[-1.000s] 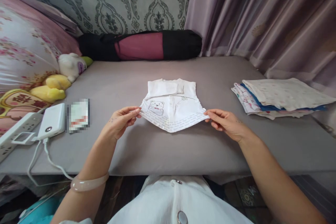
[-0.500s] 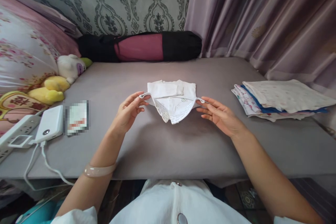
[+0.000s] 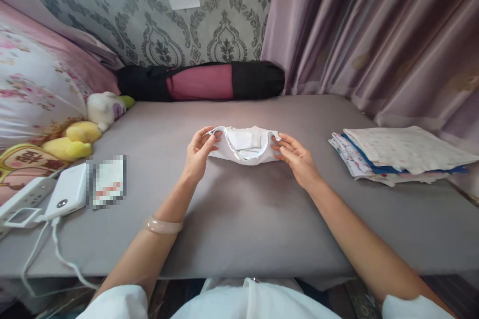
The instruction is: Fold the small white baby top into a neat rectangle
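Observation:
A small white shirt [image 3: 245, 157], baby-sized, lies on the grey-covered table in front of me, with its sleeves folded across the middle. Its near edge is lifted off the table and curves up at both sides. My left hand [image 3: 200, 152] pinches the left corner of that edge between thumb and fingers. At the right corner, my right hand [image 3: 297, 157] is closed on the cloth in the same way. Between the hands the edge sags in a U shape, and the folded sleeve shows behind it.
A stack of folded clothes [image 3: 404, 152] lies at the right. At the left are a power bank [image 3: 69, 192] with cables, a power strip [image 3: 30, 202], a blurred packet [image 3: 108, 182] and plush toys [image 3: 78, 139]. A long black and maroon bag [image 3: 202, 81] lies along the wall.
Both hands have moved closer together and away from me, carrying the shirt's near edge up and toward the far side. The printed inside is now mostly hidden. The view has tilted up slightly.

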The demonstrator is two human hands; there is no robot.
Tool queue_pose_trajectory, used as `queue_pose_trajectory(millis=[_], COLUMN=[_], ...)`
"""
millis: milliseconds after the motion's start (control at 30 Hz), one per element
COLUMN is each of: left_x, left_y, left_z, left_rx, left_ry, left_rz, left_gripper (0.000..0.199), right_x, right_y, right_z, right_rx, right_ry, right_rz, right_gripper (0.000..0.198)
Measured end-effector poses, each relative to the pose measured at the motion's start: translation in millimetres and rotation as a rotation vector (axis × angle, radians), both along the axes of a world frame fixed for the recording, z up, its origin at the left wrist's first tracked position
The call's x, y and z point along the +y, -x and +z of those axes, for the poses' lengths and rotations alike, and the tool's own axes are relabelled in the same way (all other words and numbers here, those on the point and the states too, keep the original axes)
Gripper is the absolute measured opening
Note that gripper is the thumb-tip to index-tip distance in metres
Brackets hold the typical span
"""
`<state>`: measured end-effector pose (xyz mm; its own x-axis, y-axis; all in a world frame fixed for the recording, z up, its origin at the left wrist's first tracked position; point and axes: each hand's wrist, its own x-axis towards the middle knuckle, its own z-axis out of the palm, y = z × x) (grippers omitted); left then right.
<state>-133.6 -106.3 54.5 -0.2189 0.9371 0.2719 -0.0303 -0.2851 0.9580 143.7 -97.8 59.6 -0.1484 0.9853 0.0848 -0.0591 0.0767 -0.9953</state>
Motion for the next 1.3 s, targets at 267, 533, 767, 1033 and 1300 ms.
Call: queue_pose_trajectory(millis=[267,533,767,1033,1300], left_x=[25,78,92,85,72], left_y=[-8,1,7,7,-22], left_z=[-10.5,-48.3,-76.1,-69.3,-55.5], left_rx=[0.072,0.182,0.44,0.68,1.124], left_ry=[-0.032,0.006,0.045,0.097,-0.008], left_rz=[0.08,0.118,0.158,0.176,0.144], left_gripper=[0.049,0.052,0.052,0.073,0.053], right_x=[26,74,85,69,59], right_y=[10,14,12,12,32], right_z=[-18,-41,-64,-59,-45], right_rx=[-0.106,-0.251,-0.607,-1.052,-1.287], right_ry=[-0.085,-0.095,-0.147,-0.243,-0.331], right_rz=[-0.072,-0.111,-0.141,-0.155,-0.114], right_gripper=[0.056,0.056,0.054,0.072,0.057])
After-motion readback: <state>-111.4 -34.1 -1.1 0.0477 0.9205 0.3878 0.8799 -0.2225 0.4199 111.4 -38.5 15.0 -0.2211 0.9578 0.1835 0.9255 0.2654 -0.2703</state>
